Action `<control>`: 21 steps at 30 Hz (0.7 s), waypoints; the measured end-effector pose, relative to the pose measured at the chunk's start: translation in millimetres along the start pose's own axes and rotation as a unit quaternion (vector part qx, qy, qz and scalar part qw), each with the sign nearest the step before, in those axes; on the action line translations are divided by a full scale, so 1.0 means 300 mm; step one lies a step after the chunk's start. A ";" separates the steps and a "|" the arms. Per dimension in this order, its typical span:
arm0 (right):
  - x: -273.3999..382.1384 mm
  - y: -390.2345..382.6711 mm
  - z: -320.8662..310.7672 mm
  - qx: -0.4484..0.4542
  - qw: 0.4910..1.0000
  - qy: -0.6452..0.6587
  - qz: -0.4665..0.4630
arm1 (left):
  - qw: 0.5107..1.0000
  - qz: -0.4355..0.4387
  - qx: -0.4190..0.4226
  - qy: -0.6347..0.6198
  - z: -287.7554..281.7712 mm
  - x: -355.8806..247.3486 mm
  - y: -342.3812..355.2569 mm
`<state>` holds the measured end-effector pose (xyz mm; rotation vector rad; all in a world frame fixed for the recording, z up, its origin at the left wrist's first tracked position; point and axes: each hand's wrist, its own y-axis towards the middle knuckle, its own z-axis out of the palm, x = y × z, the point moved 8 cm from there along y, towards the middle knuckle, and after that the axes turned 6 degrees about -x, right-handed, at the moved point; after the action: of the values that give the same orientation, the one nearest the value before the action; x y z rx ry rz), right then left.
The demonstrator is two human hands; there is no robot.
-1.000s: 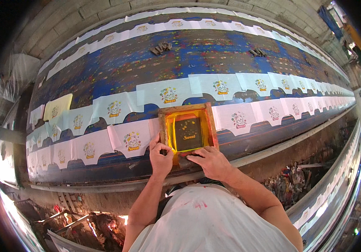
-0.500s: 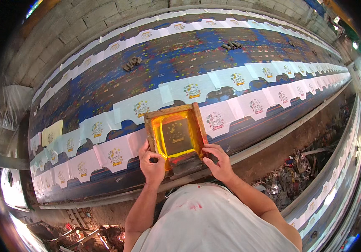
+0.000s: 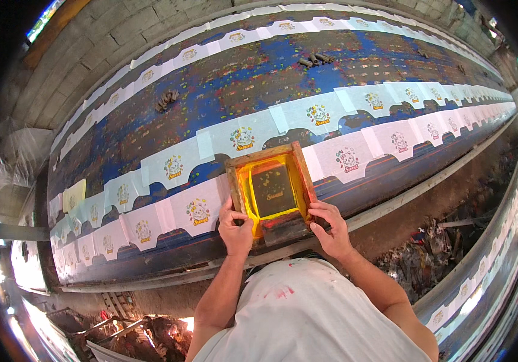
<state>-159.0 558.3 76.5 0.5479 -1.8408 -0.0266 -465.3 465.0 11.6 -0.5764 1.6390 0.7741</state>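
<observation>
A wooden printing screen [image 3: 236, 181] with yellow-stained inner edges and a dark middle lies over a row of pink cloth pieces [image 3: 198, 211], each printed with a small cartoon design and lettering. My left hand [image 3: 236, 232] grips the screen's lower left corner, thumb curled in. My right hand [image 3: 330, 232] holds the lower right corner, fingers on the outer side of the wood. Just behind, a row of pale blue printed pieces [image 3: 211, 143] runs along the long dark table [image 3: 379, 60], which is spattered with paint. Whatever lies under the screen is hidden.
Small piles of dark cylinders [image 3: 313, 60] sit on the table. A block wall [image 3: 78, 72] rises beyond it. The table's near rail [image 3: 391, 193] borders a gap with heaped debris [image 3: 422, 253]. Another strip of printed pieces [image 3: 482, 271] runs at the right.
My right hand has moved from the screen's bottom edge round to its lower right side. My left hand stays on the left corner. The view has swung, shifting and tilting the table.
</observation>
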 end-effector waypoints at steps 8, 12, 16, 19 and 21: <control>-0.017 0.003 -0.033 -0.012 1.000 0.001 -0.001 | 0.998 -0.038 0.015 -0.054 0.031 0.008 -0.013; 0.083 0.009 -0.014 0.003 0.991 -0.090 -0.101 | 0.998 -0.043 0.018 -0.045 0.033 0.017 -0.007; 0.192 0.009 0.077 0.110 0.962 -0.158 -0.193 | 0.997 -0.056 0.017 -0.048 0.031 0.043 -0.010; 0.216 0.031 0.143 0.162 0.937 -0.219 -0.217 | 0.999 -0.046 0.009 0.019 0.022 0.049 -0.013; 0.226 0.051 0.163 0.178 0.933 -0.222 -0.220 | 0.999 -0.035 0.005 0.034 0.018 0.043 -0.013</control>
<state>-224.4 534.0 124.7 1.2917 -2.1340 -0.1293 -461.5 467.1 -2.3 -0.6556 1.6754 0.7001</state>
